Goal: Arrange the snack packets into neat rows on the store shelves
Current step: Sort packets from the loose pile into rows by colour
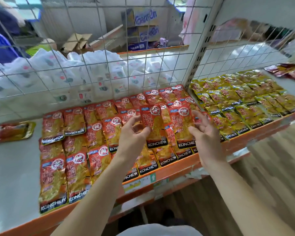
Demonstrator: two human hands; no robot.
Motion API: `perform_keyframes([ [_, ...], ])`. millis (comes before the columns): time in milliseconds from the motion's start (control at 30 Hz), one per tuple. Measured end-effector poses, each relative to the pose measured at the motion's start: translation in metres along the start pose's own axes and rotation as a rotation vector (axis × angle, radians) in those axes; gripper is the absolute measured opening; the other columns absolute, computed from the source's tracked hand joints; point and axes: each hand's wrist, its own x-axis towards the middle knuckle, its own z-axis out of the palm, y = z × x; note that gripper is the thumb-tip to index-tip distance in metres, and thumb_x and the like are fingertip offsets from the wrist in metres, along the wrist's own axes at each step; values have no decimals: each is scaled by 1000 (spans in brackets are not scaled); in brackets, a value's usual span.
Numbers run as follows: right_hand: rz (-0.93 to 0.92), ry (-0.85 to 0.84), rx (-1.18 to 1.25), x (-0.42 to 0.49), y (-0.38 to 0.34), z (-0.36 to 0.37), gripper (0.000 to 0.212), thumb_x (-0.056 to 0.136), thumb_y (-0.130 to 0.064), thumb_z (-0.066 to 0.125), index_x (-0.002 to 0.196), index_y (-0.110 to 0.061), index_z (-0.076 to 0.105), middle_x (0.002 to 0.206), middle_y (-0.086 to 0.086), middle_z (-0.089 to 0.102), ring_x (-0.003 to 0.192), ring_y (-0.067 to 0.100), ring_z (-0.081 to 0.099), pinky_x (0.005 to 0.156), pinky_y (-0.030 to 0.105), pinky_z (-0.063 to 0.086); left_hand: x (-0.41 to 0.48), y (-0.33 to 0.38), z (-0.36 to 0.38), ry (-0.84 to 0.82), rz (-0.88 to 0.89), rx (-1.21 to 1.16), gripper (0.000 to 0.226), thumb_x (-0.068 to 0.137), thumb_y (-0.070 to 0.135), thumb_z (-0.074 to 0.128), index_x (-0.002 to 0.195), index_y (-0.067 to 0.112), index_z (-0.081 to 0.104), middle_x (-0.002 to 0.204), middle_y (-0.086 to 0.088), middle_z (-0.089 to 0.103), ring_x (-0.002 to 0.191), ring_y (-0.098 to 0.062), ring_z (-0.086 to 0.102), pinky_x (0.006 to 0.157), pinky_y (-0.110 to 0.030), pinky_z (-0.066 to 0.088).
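The shelf has an orange rim and a wire mesh back. Red packets lie on it in overlapping rows, with yellow packets in rows just to their right. The left hand pinches one raised packet by its left edge, above the red rows. The right hand, fingers loosely spread, touches the right edge of a second packet with its thumb; whether it grips it is unclear.
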Motion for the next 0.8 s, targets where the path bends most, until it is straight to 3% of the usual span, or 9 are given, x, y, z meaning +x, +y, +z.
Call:
perform_keyframes([
  [67, 26, -9, -12, -9, -1, 2, 49, 96, -3, 53, 127, -40, 61, 100, 1, 70, 102, 53, 52, 91, 68, 44, -2, -5, -3, -8, -42, -6, 33, 95, 10, 66, 123, 26, 56, 100, 4, 70, 92, -12, 69, 81, -27, 58],
  [133, 26, -8, -13, -15, -3, 2, 52, 97, -1, 51, 131, -40, 58, 96, -8, 68, 109, 45, 46, 92, 64, 40, -4, -8, -4, -7, -55, 11, 33, 95, 10, 66, 121, 29, 55, 107, 3, 70, 100, -16, 68, 87, -33, 58],
  [200, 11, -8, -20, -16, -6, 3, 55, 98, -1, 51, 138, -39, 54, 108, 10, 64, 109, 49, 44, 90, 66, 40, -4, -9, -4, 0, -30, 40, 35, 95, 10, 66, 121, 31, 54, 111, 3, 68, 101, -14, 67, 87, -32, 56],
  [267, -12, 8, -26, -9, -4, 3, 56, 99, -3, 52, 139, -42, 53, 116, 26, 60, 94, 54, 46, 79, 64, 45, -3, -8, -4, 20, -6, 42, 35, 95, 8, 65, 121, 30, 55, 106, 5, 68, 95, -9, 67, 80, -24, 56],
  [400, -51, 1, -19, 14, 4, 2, 54, 99, -6, 55, 134, -47, 57, 122, 4, 66, 92, 51, 51, 81, 58, 53, 7, -4, 1, 84, 28, 39, 34, 95, 7, 64, 114, 33, 55, 98, 4, 70, 84, -4, 67, 66, -12, 51],
  [467, -67, -11, -29, 27, 4, -4, 53, 98, -5, 55, 130, -48, 60, 120, 1, 65, 61, 32, 50, 52, 33, 53, 13, -1, 9, 111, 50, 38, 34, 96, 7, 64, 119, 31, 57, 98, 5, 71, 83, -2, 68, 66, -12, 50],
  [533, -68, -34, -41, 41, 3, -11, 52, 98, -3, 53, 124, -46, 64, 106, -3, 64, 42, 8, 34, 39, 17, 33, 17, 1, 19, 151, 59, 38, 37, 96, 9, 64, 125, 30, 55, 99, 5, 70, 84, -3, 66, 67, -12, 50],
  [667, -68, -84, -34, 72, -5, -29, 51, 97, 2, 49, 112, -43, 69, 69, -17, 57, 44, 7, 26, 40, 18, 24, 29, 2, 43, 217, 52, 74, 49, 94, 14, 67, 139, 22, 50, 106, -2, 63, 100, -16, 64, 76, -20, 51],
  [800, -47, -118, -137, 106, -4, -47, 45, 98, -1, 48, 114, -36, 70, 46, -12, 38, 38, 7, 21, 39, 22, 20, 42, 1, 70, 242, 37, 103, 52, 94, 15, 68, 141, 24, 48, 111, -6, 65, 98, -18, 66, 72, -19, 53],
])
